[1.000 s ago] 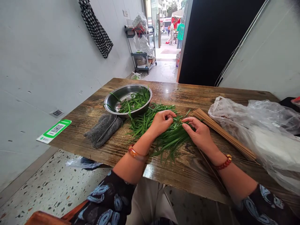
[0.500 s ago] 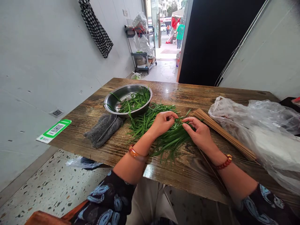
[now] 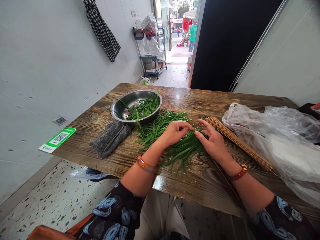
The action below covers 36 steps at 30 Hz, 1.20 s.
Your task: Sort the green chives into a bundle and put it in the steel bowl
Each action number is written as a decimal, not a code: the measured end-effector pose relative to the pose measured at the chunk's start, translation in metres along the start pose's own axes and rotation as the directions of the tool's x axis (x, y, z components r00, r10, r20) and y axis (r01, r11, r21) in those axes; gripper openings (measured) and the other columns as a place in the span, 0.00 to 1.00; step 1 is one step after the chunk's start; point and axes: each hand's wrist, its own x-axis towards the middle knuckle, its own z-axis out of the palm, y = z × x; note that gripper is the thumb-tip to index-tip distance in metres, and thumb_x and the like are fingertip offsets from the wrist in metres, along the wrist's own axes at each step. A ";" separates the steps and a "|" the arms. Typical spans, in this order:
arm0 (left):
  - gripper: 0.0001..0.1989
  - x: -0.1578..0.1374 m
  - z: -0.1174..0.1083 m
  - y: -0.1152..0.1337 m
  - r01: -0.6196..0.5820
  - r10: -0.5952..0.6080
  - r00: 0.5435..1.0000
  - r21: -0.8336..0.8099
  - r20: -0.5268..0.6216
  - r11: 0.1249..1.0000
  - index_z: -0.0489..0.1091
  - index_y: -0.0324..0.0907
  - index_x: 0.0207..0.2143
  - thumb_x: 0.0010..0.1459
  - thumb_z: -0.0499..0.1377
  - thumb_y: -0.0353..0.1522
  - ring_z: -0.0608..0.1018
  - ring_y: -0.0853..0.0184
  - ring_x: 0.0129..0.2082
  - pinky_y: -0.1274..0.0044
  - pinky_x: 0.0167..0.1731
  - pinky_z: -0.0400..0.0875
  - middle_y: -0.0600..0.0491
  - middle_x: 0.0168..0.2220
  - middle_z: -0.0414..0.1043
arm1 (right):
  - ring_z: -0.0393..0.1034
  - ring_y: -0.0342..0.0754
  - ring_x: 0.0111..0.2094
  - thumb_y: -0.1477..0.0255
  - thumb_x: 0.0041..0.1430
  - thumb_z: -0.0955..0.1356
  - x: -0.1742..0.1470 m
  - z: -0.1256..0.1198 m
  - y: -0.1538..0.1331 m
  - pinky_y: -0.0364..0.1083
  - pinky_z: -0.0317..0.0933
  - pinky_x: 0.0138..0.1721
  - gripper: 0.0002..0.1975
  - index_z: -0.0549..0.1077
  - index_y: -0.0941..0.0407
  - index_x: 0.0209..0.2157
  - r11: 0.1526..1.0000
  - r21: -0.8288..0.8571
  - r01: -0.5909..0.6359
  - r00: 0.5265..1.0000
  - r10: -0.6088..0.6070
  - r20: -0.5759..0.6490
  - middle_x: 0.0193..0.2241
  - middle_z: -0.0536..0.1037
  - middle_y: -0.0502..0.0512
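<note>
A loose pile of garlic chives (image 3: 165,125) lies on the table, and a bunch of long green chives (image 3: 183,150) spreads under my hands. My left hand (image 3: 176,131) is closed in a pinch at the upper end of this bunch, on a thin chive stalk. Just to its right, my right hand (image 3: 212,140) has its index finger raised away from the thumb. Its lower fingers are curled and partly hidden. A thin bamboo skewer (image 3: 226,178) runs out from under that hand toward my right forearm, and its upper end is hidden.
A steel bowl (image 3: 117,111) with cut chives stands at the back left, with a dark grey cloth bundle (image 3: 110,138) before it. To the right lie a bundle of bamboo skewers (image 3: 240,143) and clear plastic bags (image 3: 282,136). A green QR-code card (image 3: 57,140) sits at the left edge.
My right index finger has lifted and moved away from the thumb. My left fingertips have shifted slightly right and down. The bunch of chives stays nearly in place.
</note>
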 end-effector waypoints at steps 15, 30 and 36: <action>0.10 0.008 -0.021 -0.015 0.047 0.044 0.907 0.205 -0.420 0.978 0.75 0.37 0.35 0.57 0.54 0.28 0.71 0.71 0.27 0.79 0.30 0.65 0.53 0.28 0.72 | 0.70 0.49 0.35 0.61 0.59 0.66 -0.001 0.001 0.001 0.47 0.61 0.39 0.15 0.75 0.56 0.42 0.998 0.066 0.009 1.000 -0.011 0.018 0.35 0.78 0.55; 0.09 -0.001 -0.015 -0.006 0.084 -0.040 0.996 0.845 -0.074 0.528 0.76 0.42 0.34 0.57 0.55 0.28 0.72 0.59 0.41 0.69 0.40 0.67 0.46 0.39 0.71 | 0.70 0.49 0.35 0.62 0.60 0.66 -0.001 0.001 0.001 0.47 0.62 0.38 0.15 0.75 0.56 0.43 0.998 0.064 0.009 0.999 -0.011 0.036 0.35 0.79 0.56; 0.10 -0.001 -0.012 -0.007 0.054 -0.017 0.998 0.843 -0.053 0.535 0.74 0.43 0.41 0.54 0.61 0.32 0.72 0.57 0.44 0.68 0.42 0.66 0.46 0.43 0.70 | 0.70 0.48 0.33 0.62 0.60 0.66 -0.001 0.001 0.001 0.47 0.62 0.37 0.15 0.75 0.56 0.42 0.999 0.051 0.012 0.999 -0.014 0.033 0.34 0.78 0.55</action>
